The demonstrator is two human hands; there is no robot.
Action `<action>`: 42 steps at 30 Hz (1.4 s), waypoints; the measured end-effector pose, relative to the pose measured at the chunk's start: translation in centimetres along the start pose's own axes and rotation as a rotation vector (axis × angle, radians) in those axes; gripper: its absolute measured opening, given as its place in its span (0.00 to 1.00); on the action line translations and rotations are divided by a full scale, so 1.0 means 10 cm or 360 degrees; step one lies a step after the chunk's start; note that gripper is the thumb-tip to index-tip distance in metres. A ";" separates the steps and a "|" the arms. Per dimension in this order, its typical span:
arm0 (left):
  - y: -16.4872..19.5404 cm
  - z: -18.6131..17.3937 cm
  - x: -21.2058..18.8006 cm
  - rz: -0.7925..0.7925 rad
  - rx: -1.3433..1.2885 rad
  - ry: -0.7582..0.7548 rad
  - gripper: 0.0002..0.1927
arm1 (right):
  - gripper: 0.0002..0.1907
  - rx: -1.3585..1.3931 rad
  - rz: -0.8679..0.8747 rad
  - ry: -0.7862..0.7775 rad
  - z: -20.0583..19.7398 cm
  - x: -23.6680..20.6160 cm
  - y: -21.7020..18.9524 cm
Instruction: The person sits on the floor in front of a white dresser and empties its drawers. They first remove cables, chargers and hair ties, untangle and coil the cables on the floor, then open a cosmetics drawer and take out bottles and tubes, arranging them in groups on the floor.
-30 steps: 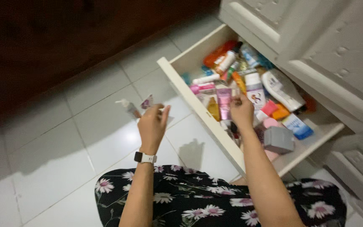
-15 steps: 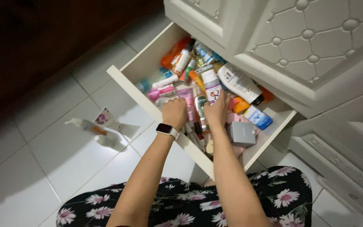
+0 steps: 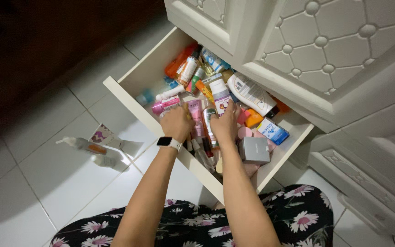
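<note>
Fingers [image 3: 228, 111] of both hands over pink tube [image 3: 196, 120] (in drawer [image 3: 129, 93]).

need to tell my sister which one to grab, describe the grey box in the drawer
Look in the open white drawer, at its front right end beside the right hand. The grey box is a plain square carton, the only dull grey thing among bright tubes and bottles.
</note>
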State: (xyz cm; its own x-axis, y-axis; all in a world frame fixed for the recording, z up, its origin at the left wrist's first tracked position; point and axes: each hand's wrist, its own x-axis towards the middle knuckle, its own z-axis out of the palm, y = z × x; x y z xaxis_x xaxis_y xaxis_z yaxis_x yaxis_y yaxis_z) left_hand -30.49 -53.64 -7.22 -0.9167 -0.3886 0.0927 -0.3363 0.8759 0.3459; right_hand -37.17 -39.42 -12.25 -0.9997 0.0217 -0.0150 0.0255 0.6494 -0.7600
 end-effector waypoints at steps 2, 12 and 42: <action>0.10 -0.18 -0.04 -0.0215 -0.0089 0.0068 0.24 | 0.42 -0.0120 -0.0009 -0.0022 -0.01 0.01 -0.01; -0.56 -0.78 -0.67 -0.0276 -0.1216 0.1121 0.25 | 0.44 0.0019 -0.0343 0.0027 0.25 0.19 0.14; -2.09 0.31 -1.11 -0.1073 -0.1047 0.0910 0.24 | 0.48 -0.0188 -0.0352 -0.0144 0.41 0.25 -0.01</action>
State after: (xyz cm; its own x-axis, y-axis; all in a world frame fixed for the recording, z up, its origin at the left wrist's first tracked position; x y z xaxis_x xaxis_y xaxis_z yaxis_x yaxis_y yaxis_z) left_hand -13.94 -66.75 -18.36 -0.2958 -0.9535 0.0576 -0.3942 0.1768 0.9019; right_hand -39.73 -42.55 -14.89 -0.9774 -0.1952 0.0810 -0.1984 0.7153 -0.6701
